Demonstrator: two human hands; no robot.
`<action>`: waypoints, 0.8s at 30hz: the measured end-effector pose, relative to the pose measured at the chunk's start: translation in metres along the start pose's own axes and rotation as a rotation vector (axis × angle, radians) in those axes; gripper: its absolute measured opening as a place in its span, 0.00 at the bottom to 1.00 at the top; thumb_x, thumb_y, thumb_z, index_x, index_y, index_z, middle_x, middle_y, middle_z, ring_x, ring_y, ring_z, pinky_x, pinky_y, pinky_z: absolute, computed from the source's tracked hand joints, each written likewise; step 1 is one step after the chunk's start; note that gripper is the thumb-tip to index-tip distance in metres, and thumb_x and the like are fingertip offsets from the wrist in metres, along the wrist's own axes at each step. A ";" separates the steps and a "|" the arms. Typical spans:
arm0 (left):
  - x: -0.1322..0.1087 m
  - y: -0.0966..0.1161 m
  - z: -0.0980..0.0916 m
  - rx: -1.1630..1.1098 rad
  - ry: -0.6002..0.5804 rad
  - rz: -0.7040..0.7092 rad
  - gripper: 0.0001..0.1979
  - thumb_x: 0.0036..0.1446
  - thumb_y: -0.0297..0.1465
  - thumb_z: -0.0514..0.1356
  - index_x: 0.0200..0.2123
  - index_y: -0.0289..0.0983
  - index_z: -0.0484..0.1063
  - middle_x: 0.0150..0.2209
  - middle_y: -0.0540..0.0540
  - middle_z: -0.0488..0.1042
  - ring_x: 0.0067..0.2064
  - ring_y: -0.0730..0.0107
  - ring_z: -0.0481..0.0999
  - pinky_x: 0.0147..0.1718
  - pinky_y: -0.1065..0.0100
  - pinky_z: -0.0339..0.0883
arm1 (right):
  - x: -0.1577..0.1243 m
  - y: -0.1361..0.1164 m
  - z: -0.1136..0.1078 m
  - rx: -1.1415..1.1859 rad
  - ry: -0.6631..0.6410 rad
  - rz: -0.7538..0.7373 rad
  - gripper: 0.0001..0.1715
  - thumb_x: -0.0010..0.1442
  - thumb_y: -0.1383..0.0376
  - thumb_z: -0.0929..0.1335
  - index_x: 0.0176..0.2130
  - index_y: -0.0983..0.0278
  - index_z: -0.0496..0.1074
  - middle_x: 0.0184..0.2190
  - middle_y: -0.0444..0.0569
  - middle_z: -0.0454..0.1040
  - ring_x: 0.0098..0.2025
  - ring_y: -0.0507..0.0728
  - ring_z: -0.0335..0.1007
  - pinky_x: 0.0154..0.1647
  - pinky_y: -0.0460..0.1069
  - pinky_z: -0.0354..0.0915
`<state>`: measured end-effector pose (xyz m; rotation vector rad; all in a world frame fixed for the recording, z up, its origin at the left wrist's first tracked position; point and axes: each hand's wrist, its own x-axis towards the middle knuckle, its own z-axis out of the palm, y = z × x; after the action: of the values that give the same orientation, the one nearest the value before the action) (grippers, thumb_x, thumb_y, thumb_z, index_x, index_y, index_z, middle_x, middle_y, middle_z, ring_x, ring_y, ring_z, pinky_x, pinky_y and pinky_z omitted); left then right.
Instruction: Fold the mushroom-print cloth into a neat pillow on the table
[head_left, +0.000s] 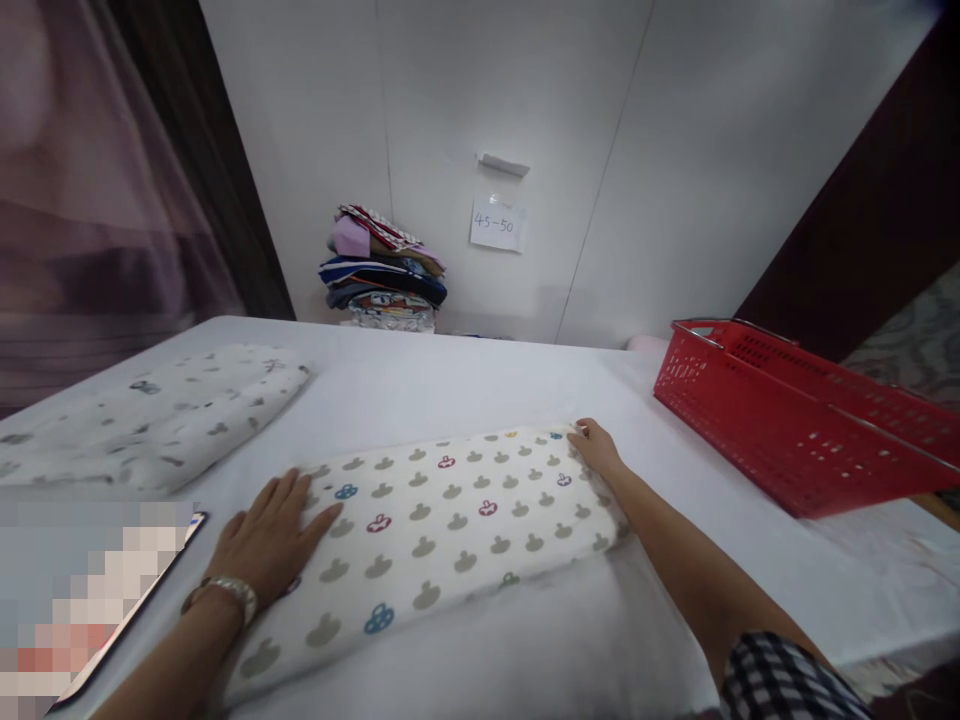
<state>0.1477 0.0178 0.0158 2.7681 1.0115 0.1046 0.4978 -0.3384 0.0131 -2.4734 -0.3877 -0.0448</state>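
Observation:
A folded white cloth [439, 510] lies across the white table in front of me, printed with grey, blue and red mushroom-like shapes. My left hand [266, 535] rests flat on its left end, fingers stretched out and apart. At the far right corner, my right hand [595, 448] has its fingers curled and closed on the cloth's edge. The near side of the cloth runs over a plain white layer [525, 640], whose lower part leaves the view.
Another folded white cloth [202, 410] with dark prints lies at left, above a partly blurred-out flat screen [90, 600]. A red perforated basket [795, 420] stands at right. Stacked folded clothes [386, 265] sit beyond the table's far edge, near a "45-50" paper [496, 224] on the wall.

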 end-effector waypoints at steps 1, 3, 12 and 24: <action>0.000 0.001 0.000 0.028 0.001 -0.008 0.36 0.54 0.46 0.43 0.62 0.32 0.52 0.66 0.39 0.46 0.66 0.52 0.42 0.58 0.46 0.47 | 0.002 0.000 0.001 -0.022 -0.015 0.003 0.20 0.51 0.58 0.66 0.44 0.62 0.68 0.34 0.49 0.74 0.34 0.56 0.71 0.33 0.49 0.64; 0.000 0.001 0.001 0.074 -0.002 -0.022 0.38 0.54 0.47 0.42 0.62 0.30 0.50 0.66 0.41 0.44 0.66 0.53 0.43 0.58 0.48 0.47 | 0.004 -0.001 0.000 -0.059 -0.047 -0.005 0.20 0.52 0.58 0.66 0.44 0.63 0.69 0.35 0.51 0.74 0.34 0.57 0.71 0.34 0.50 0.65; -0.002 0.004 0.001 0.113 -0.002 -0.030 0.38 0.54 0.49 0.41 0.62 0.32 0.50 0.66 0.43 0.44 0.66 0.56 0.42 0.58 0.49 0.47 | -0.011 -0.022 0.012 -0.325 -0.162 -0.453 0.36 0.60 0.50 0.58 0.61 0.65 0.55 0.64 0.55 0.49 0.66 0.61 0.37 0.63 0.62 0.39; -0.005 0.005 0.004 0.053 -0.027 -0.043 0.38 0.56 0.52 0.40 0.63 0.35 0.47 0.67 0.43 0.41 0.66 0.57 0.40 0.59 0.48 0.43 | -0.010 -0.031 0.024 -0.515 -0.269 -0.402 0.42 0.59 0.43 0.53 0.63 0.67 0.52 0.65 0.56 0.46 0.66 0.64 0.36 0.62 0.66 0.39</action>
<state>0.1476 0.0102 0.0130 2.7846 1.0815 0.0343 0.4783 -0.3037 0.0108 -2.8660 -1.1051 0.0277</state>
